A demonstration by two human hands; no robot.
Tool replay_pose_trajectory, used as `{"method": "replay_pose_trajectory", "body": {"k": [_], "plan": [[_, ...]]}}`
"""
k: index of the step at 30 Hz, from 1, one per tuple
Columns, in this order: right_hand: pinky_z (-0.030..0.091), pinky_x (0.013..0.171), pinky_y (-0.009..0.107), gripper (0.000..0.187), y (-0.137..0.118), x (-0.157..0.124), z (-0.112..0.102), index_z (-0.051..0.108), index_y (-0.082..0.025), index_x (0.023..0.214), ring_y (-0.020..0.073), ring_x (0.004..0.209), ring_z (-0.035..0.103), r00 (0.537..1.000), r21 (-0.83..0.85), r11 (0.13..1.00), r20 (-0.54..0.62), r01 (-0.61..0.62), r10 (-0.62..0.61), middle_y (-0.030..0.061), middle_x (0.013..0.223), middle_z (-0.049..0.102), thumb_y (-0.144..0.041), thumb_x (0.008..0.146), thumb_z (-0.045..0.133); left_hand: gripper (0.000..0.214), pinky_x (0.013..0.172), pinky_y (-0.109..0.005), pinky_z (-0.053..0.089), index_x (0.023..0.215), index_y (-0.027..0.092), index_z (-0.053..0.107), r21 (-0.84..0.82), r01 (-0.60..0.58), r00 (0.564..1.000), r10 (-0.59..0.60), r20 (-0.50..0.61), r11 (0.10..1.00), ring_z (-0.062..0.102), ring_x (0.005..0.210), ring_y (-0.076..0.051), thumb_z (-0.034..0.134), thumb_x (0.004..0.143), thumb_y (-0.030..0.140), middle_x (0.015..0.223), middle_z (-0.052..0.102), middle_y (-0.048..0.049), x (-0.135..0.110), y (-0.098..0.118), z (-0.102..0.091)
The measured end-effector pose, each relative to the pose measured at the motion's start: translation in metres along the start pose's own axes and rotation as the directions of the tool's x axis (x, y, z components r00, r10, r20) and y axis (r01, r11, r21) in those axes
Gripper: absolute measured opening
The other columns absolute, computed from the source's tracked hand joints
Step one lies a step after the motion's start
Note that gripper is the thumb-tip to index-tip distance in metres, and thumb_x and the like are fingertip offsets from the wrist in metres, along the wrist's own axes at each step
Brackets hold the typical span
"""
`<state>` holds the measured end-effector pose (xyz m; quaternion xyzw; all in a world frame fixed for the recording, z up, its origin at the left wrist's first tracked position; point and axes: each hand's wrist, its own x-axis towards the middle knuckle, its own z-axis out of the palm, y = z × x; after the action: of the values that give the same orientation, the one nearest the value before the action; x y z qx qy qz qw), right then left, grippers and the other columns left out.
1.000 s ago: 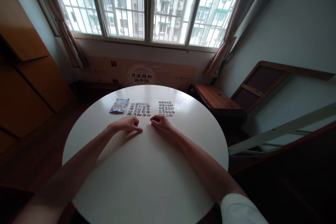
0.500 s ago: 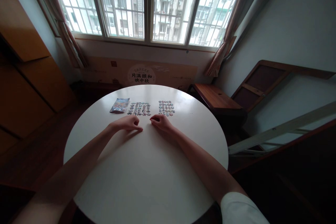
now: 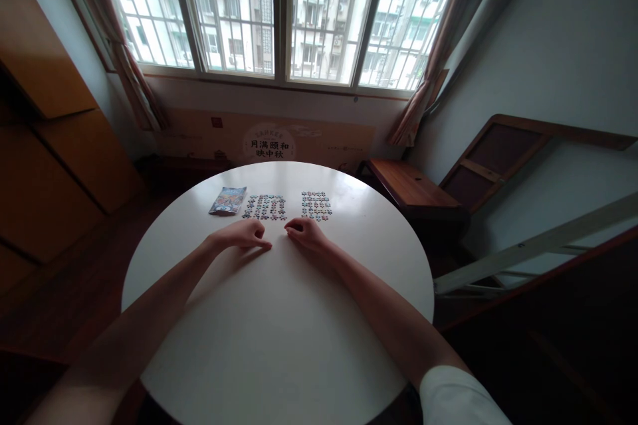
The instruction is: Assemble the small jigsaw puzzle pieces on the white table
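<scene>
Both my hands rest on a round white table (image 3: 279, 332). My left hand (image 3: 242, 236) lies with fingers curled in and the forefinger stretched along the tabletop; nothing shows in it. My right hand (image 3: 305, 234) lies loosely curled beside it, a small gap between them, and nothing shows in it either. Just beyond the hands lie two groups of small jigsaw pieces laid out in rows: the left group (image 3: 264, 207) and the right group (image 3: 316, 205). A small printed packet (image 3: 228, 201) lies left of the pieces.
A barred window (image 3: 284, 13) with curtains fills the far wall. A wooden bench (image 3: 411, 189) and a leaning wooden frame (image 3: 498, 159) stand to the right. Wooden cabinets (image 3: 44, 146) line the left side. A light-coloured rail (image 3: 533, 246) slants at the right.
</scene>
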<state>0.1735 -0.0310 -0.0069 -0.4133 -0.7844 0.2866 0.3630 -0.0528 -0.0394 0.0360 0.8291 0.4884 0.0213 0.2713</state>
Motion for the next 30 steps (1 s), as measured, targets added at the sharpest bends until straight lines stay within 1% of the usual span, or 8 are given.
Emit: {"method": "replay_pose_trajectory", "body": {"k": [7,11,15,16,19,21,25,30], "plan": [[0.043,0.065,0.022,0.019,0.003,0.001,0.002,0.071,-0.013,0.083,0.0138,0.068,0.060,1.000,0.015,1.000,0.002,0.002,-0.002,0.0044,0.076,0.070,-0.021,0.076,0.056,0.055,0.042,-0.023,0.023,0.056,0.017,0.048,-0.011,0.006,1.000,-0.006,0.011,1.000,0.041,0.042,-0.010,0.057,0.062,0.071,0.046,0.047,0.0015,0.002,-0.003,0.001],[0.042,0.063,0.022,0.019,0.001,0.001,0.001,0.072,-0.013,0.082,0.0133,0.066,0.059,1.000,0.008,1.000,0.005,-0.002,0.002,0.0046,0.075,0.069,-0.021,0.076,0.056,0.054,0.042,-0.022,0.025,0.056,0.017,0.047,-0.058,0.007,1.000,-0.006,0.021,0.998,0.042,0.042,-0.010,0.059,0.062,0.069,0.044,0.048,0.0016,0.003,-0.003,0.003],[0.042,0.062,0.022,0.019,-0.001,0.001,0.000,0.071,-0.012,0.083,0.0130,0.066,0.059,1.000,0.006,1.000,0.011,-0.014,0.014,0.0044,0.074,0.069,-0.020,0.076,0.056,0.050,0.044,-0.022,0.031,0.060,0.017,0.047,-0.181,0.015,0.997,-0.002,0.076,0.983,0.049,0.042,-0.012,0.059,0.064,0.066,0.048,0.053,0.0008,0.000,-0.010,-0.005],[0.042,0.062,0.022,0.019,-0.002,0.001,0.000,0.071,-0.012,0.083,0.0130,0.066,0.059,1.000,0.004,1.000,0.013,-0.014,0.014,0.0044,0.074,0.069,-0.020,0.076,0.056,0.050,0.044,-0.022,0.032,0.060,0.017,0.046,-0.198,0.012,0.998,-0.001,0.057,0.980,0.051,0.044,-0.012,0.059,0.064,0.066,0.050,0.054,0.0004,-0.001,-0.015,-0.010],[0.042,0.063,0.022,0.019,-0.001,0.001,0.000,0.071,-0.012,0.083,0.0130,0.067,0.059,1.000,-0.001,1.000,0.015,-0.008,0.008,0.0046,0.075,0.069,-0.020,0.076,0.055,0.051,0.043,-0.022,0.031,0.056,0.018,0.042,-0.116,0.075,0.990,-0.088,-0.108,0.990,0.050,0.042,-0.012,0.062,0.060,0.064,0.045,0.047,0.0022,-0.008,-0.031,-0.026],[0.042,0.063,0.022,0.019,0.000,0.001,0.000,0.071,-0.013,0.083,0.0130,0.067,0.059,1.000,-0.001,1.000,0.018,0.000,0.000,0.0047,0.076,0.069,-0.020,0.076,0.055,0.052,0.042,-0.023,0.029,0.053,0.018,0.041,-0.049,0.148,0.977,-0.154,-0.147,0.988,0.049,0.040,-0.013,0.063,0.059,0.065,0.043,0.043,0.0025,-0.012,-0.042,-0.035],[0.042,0.063,0.022,0.020,0.002,0.001,0.001,0.071,-0.013,0.084,0.0130,0.067,0.059,1.000,-0.002,1.000,0.025,0.002,-0.002,0.0045,0.075,0.069,-0.021,0.076,0.055,0.054,0.041,-0.023,0.026,0.053,0.018,0.042,0.012,0.245,0.967,-0.244,-0.073,0.969,0.047,0.041,-0.013,0.064,0.055,0.067,0.042,0.044,0.0019,-0.015,-0.057,-0.040],[0.042,0.064,0.022,0.020,0.002,0.000,0.000,0.071,-0.013,0.084,0.0135,0.068,0.060,1.000,-0.007,1.000,0.014,-0.007,0.007,0.0048,0.077,0.070,-0.021,0.076,0.055,0.056,0.042,-0.023,0.027,0.055,0.018,0.043,0.004,0.306,0.952,-0.306,-0.008,0.952,0.042,0.041,-0.011,0.063,0.053,0.070,0.047,0.050,-0.0003,-0.013,-0.059,-0.036]]}}
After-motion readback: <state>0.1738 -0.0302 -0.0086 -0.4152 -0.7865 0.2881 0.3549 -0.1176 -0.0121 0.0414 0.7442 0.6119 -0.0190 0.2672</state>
